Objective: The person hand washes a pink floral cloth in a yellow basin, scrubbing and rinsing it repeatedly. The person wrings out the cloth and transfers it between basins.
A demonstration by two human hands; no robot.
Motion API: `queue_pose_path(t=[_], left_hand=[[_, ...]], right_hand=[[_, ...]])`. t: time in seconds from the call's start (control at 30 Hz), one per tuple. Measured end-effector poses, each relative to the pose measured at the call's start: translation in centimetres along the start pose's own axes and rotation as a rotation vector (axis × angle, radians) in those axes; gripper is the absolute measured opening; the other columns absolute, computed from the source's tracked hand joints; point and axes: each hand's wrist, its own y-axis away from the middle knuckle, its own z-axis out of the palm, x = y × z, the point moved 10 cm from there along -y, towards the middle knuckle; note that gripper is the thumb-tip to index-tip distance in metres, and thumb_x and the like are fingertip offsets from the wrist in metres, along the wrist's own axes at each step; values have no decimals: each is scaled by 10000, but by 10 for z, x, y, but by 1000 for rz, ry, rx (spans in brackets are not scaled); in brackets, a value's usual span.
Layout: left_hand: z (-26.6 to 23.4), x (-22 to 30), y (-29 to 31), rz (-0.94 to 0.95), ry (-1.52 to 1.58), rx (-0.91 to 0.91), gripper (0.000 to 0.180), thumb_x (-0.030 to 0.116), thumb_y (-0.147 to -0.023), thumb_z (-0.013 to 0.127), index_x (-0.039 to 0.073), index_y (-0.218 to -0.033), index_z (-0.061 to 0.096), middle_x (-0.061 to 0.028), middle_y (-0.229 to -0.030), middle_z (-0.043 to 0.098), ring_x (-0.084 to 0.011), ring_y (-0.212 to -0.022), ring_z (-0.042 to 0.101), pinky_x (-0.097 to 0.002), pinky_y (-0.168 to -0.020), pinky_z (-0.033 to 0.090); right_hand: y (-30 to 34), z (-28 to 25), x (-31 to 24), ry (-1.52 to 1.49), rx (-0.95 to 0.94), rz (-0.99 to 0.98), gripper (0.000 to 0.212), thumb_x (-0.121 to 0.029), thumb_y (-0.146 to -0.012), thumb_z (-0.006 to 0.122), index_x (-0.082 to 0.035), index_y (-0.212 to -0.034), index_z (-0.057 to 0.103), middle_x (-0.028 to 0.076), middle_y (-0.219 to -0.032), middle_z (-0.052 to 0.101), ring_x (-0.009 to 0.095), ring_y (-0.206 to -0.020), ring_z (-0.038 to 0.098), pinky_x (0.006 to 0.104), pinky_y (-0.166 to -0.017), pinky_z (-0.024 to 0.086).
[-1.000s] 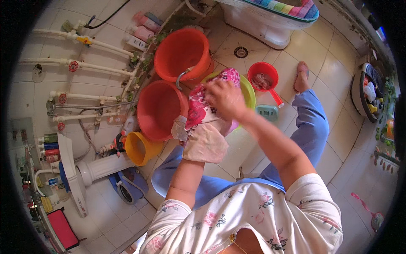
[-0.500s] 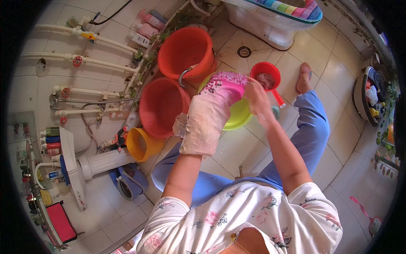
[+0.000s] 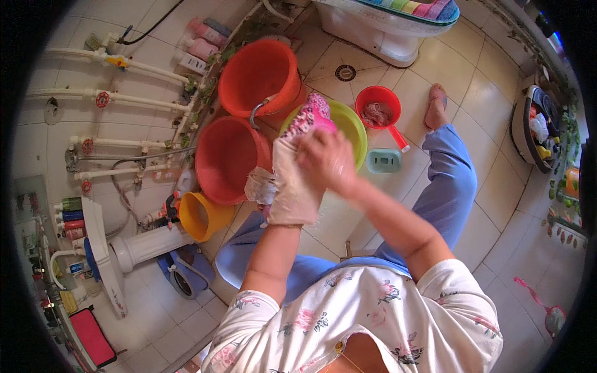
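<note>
A wet, pale cloth mitt (image 3: 297,186) with a pink patterned end covers my left hand and much of my forearm. It is held up in front of the lime-green basin (image 3: 353,127), so my left fingers are hidden inside. My right hand (image 3: 326,163) presses curled, slightly blurred fingers against the mitt near its pink part. A whitish translucent piece (image 3: 260,185) hangs by the mitt's left side. To the right of the basin lie a pale green soap dish (image 3: 384,161) and a red dipper (image 3: 377,93) with a wet pinkish cloth (image 3: 377,114) in it.
Two orange-red buckets (image 3: 261,71) and a yellow one (image 3: 205,217) line the left side. Pipes (image 3: 130,96) run along the wall above a white sink pedestal (image 3: 152,245). A toilet (image 3: 373,31) and a floor drain (image 3: 346,73) are beyond; a filled tub (image 3: 535,133) stands right.
My right hand has come left and down from the mitt's far pink end onto its side. The mitt has turned, and its pink end looks narrower. The soap dish is now uncovered.
</note>
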Motion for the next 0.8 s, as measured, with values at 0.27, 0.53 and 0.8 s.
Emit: queue_pose_path(t=[0.27,0.53,0.8], left_hand=[[-17,-2,-22,51,-226,40,239,167,-867,490,81,-1063,597,-66,-1041,627,-214,-935,613,-328,-817,490],[-11,-6,-17,-1,-119,61,225,154,-870,480,55,-1045,580,-93,-996,619,-205,-904,613,-307,-784,490],[42,20,-20,155,-1263,-138,194,125,-882,464,41,-1010,583,-79,-962,617,-189,-883,609,-305,-766,487]], right_hand=[[-10,8,81,-89,127,167,360,-233,-758,637,-208,-1116,614,112,-999,611,316,-909,544,429,-750,468],[-39,3,-33,-40,-120,-168,412,-319,-765,623,-230,-1165,585,91,-1111,566,294,-964,555,429,-824,463],[28,-16,-42,-242,-99,-205,418,-307,-822,625,-157,-1204,545,98,-1175,505,284,-1003,498,396,-857,416]])
